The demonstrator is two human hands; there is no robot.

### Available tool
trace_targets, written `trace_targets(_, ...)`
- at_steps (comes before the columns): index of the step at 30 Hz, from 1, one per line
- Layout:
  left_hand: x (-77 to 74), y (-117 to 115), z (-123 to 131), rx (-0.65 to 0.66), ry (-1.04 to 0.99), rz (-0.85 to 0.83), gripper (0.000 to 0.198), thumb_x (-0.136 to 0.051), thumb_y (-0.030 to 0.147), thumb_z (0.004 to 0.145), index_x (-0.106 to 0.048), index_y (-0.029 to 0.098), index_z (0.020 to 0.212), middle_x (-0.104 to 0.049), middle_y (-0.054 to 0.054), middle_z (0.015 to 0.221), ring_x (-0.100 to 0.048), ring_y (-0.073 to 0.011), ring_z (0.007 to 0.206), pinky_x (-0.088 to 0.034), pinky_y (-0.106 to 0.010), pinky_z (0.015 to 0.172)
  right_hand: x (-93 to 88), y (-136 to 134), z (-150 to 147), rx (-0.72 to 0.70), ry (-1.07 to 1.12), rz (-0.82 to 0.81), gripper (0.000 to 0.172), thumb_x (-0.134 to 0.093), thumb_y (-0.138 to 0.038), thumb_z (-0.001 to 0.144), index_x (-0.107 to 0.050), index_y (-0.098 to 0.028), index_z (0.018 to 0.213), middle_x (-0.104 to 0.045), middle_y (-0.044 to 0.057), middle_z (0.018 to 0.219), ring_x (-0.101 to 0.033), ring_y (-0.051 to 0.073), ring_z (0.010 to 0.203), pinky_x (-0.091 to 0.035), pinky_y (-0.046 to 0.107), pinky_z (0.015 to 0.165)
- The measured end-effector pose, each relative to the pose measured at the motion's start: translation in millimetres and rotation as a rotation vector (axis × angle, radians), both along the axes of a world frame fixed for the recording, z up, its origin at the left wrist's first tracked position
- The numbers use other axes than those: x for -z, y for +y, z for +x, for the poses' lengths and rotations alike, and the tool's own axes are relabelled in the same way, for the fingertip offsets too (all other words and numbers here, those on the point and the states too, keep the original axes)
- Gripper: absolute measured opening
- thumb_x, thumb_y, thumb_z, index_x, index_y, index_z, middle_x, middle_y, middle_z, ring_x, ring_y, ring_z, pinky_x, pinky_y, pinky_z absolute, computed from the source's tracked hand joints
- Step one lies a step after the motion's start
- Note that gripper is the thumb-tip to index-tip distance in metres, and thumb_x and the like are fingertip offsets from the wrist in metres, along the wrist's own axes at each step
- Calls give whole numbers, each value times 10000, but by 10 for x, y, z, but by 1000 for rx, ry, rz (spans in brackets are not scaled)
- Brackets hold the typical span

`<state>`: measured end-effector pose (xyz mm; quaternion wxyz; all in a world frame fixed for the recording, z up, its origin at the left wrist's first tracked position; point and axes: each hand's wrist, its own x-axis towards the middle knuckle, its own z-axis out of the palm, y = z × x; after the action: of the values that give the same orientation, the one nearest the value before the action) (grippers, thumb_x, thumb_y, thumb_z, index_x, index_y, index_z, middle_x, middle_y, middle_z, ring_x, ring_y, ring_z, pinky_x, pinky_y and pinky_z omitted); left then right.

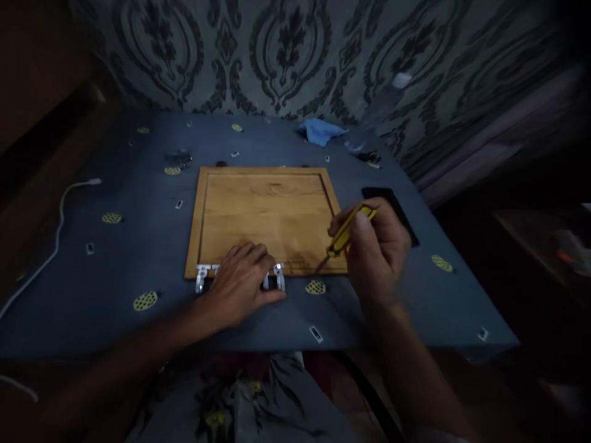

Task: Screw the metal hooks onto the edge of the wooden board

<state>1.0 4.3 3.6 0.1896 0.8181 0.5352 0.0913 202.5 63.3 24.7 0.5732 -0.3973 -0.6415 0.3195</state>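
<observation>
A wooden panel with a raised frame lies flat on the table. Along its front edge sit two metal hinges, one on the left and another near the middle. My left hand rests over the front edge between them, fingers laid on the wood and thumb stretched out beside the right-hand hinge. What lies beneath the palm is hidden. My right hand grips a yellow and black screwdriver. Its shaft slants down to the left, with the tip by the panel's front right part.
Behind the panel lie a blue cloth and a clear plastic bottle. A black flat object is partly behind my right hand. At left a white cable crosses the table. A patterned wall stands at the back.
</observation>
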Motion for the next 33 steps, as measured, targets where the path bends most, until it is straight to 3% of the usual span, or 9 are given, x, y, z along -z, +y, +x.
trace_targets(5,-22,5,44,-30,-17,-64,439,-851,465,840,-692,169,1123,-672,-74,1124,-610,-299,1105,-489,-462,993,96,-48,243,-211,-368,-308,327,-505,-494,1020,-589,-235,839,-590,-26,662,-569,135,602,-481,248,577)
trace_targets(7,-25,10,62,-53,-14,-94,440,-863,452,830,-694,166,1120,-671,-77,1147,-603,-303,1131,-483,-471,1020,253,-113,335,-260,-555,-308,198,-572,-426,958,-637,-239,944,-698,13,782,-669,178,697,-539,286,635)
trace_targets(8,-28,11,70,-66,-19,-102,436,-861,450,834,-695,168,1122,-669,-77,1159,-599,-305,1149,-479,-475,1034,342,-146,375,-245,-631,-299,182,-601,-371,921,-660,-240,1033,-758,46,912,-727,216,826,-586,333,746)
trace_targets(10,-38,10,83,-86,-32,-132,434,-869,446,825,-696,174,1115,-670,-74,1171,-599,-301,1152,-480,-474,1041,502,-202,433,-237,-744,-277,395,-618,-255,850,-656,-238,1243,-774,102,1208,-740,283,1113,-593,427,957)
trace_targets(14,-51,8,94,-103,-53,-164,426,-878,430,819,-695,177,1110,-668,-72,1194,-595,-300,1172,-477,-484,1059,636,-249,442,-237,-911,-224,415,-573,-171,886,-671,-231,1285,-772,130,1243,-766,289,1102,-616,428,934)
trace_targets(18,-33,12,95,-99,-55,-176,446,-876,432,822,-695,177,1140,-667,-80,1216,-589,-306,1196,-466,-502,1084,659,-221,415,-200,-1002,-170,230,-604,-150,907,-707,-231,1096,-808,94,1041,-804,276,909,-627,357,763)
trace_targets(21,-13,25,86,-99,-58,-173,474,-878,465,809,-699,176,1139,-669,-81,1212,-590,-313,1197,-471,-506,1080,727,-189,440,-203,-1006,-136,147,-623,-177,934,-687,-238,1052,-806,78,1014,-806,263,906,-614,322,745)
trace_targets(26,1,113,32,-88,-51,-147,483,-892,459,792,-700,169,1127,-674,-81,1199,-601,-302,1183,-483,-478,1063,802,-116,428,-200,-1012,-143,128,-592,-200,960,-668,-233,1057,-803,84,1009,-804,274,900,-611,343,746)
trace_targets(33,-5,364,-69,-92,-31,-87,473,-903,471,778,-703,176,1089,-683,-72,1161,-617,-295,1141,-480,-450,1015,651,112,217,-181,-1001,-168,117,-597,-193,929,-653,-236,1023,-798,84,976,-789,272,883,-587,343,736)
